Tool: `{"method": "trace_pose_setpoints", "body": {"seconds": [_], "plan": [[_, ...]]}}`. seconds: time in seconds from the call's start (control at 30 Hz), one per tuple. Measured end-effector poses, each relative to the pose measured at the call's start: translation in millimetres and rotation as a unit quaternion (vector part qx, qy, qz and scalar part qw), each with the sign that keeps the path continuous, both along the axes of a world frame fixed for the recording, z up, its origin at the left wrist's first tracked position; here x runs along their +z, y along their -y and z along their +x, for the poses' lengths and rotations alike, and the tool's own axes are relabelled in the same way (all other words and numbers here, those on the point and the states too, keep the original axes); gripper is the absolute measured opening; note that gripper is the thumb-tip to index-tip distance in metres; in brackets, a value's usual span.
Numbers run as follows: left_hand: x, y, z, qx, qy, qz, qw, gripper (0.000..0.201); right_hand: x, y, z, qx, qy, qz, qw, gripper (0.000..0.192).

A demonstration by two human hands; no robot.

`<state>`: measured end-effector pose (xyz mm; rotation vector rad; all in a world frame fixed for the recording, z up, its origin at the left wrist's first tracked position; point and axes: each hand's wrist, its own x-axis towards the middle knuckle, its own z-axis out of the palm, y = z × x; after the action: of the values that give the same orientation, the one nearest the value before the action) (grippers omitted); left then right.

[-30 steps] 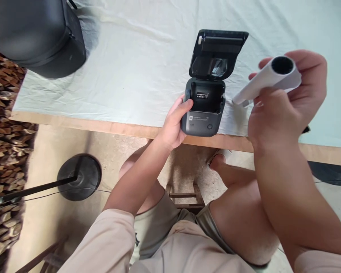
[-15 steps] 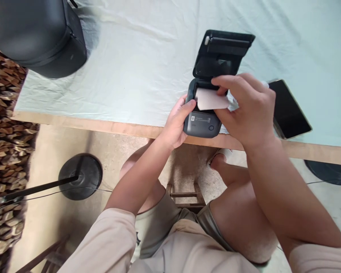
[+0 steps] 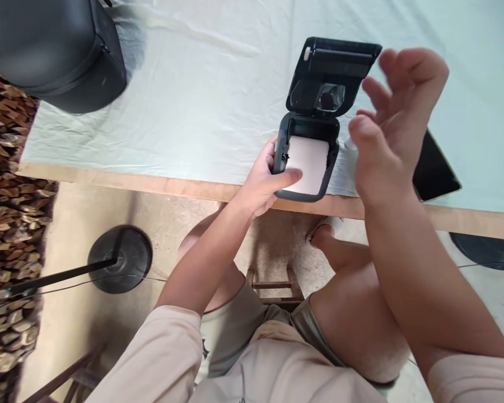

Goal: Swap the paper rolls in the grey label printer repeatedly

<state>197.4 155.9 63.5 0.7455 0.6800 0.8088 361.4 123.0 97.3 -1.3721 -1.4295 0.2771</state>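
Note:
A small dark portable label printer (image 3: 333, 168) is held over the table's front edge by my left hand (image 3: 265, 182). Its lid (image 3: 334, 75) stands raised on the hinge at the far side. White label paper (image 3: 307, 157) lies over the compartment and the printer's front face, and my left thumb presses on its lower left part. My right hand (image 3: 397, 112) is raised to the right of the lid, fingers apart and slightly curled, with nothing visible in it. Below that hand a black smartphone (image 3: 437, 170) lies on the cloth, partly covered by it.
A black case (image 3: 63, 61) sits at the table's left end. Pale green cloth (image 3: 185, 106) covers the table, with a bare wooden front edge (image 3: 151, 187). Round black stand bases (image 3: 128, 260) rest on the floor on both sides. Stacked firewood (image 3: 12, 235) lines the left.
My right hand has let go of the label paper and moved up and right. The paper now lies flat over the printer's front, and my left thumb has shifted onto it.

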Motion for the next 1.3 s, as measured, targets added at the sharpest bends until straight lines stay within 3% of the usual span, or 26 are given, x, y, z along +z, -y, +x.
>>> {"method": "trace_pose_setpoints", "body": {"seconds": [0.1,0.2,0.37,0.43,0.6,0.73,0.87,0.97,1.07,1.13,1.23,1.3], "plan": [[-4.0,-1.3,-1.8,-0.031,-0.001,0.047,0.998,0.051,-2.9,-4.3,3.1,0.024,-0.029,-0.032,0.999,0.033],[-7.3,-1.3,-2.6,-0.020,0.001,0.061,0.998,0.054,-6.2,-4.6,2.7,0.029,-0.047,-0.043,0.998,0.030],[-4.8,1.4,-0.4,-0.007,0.062,0.054,0.997,0.039,-8.3,0.7,-8.0,0.131,-0.080,-0.181,0.971,0.056],[-2.8,2.2,1.0,0.010,0.077,0.045,0.996,0.035,-6.9,3.0,-12.3,0.145,-0.098,-0.201,0.964,0.060],[-1.2,1.1,5.4,0.018,0.069,0.004,0.997,0.035,-1.9,5.4,-14.7,0.128,-0.076,-0.223,0.963,0.054],[-2.5,-2.2,8.5,0.032,0.046,-0.044,0.997,0.047,0.2,4.6,-8.4,0.072,0.017,-0.177,0.981,0.042],[-4.1,-4.4,5.7,0.047,0.029,-0.059,0.997,0.054,-0.5,4.6,-2.4,0.134,0.045,-0.162,0.977,0.059],[-5.5,-5.8,2.7,0.046,0.038,-0.050,0.997,0.049,1.4,5.9,-2.1,0.166,0.051,-0.160,0.972,0.071],[-6.0,-7.3,3.1,0.036,0.036,-0.053,0.997,0.042,9.7,8.7,-5.6,0.122,0.078,-0.158,0.977,0.070],[-4.8,-7.7,5.1,0.035,0.030,-0.061,0.997,0.044,17.3,10.8,-9.2,0.035,0.111,-0.139,0.983,0.066],[-2.3,-6.3,7.6,0.021,0.033,-0.046,0.998,0.051,26.0,12.3,-14.2,-0.073,0.111,-0.089,0.987,0.042],[-2.3,-4.9,7.7,-0.004,0.034,-0.014,0.999,0.048,28.2,11.7,-16.0,-0.082,0.057,-0.051,0.994,0.028]]}}
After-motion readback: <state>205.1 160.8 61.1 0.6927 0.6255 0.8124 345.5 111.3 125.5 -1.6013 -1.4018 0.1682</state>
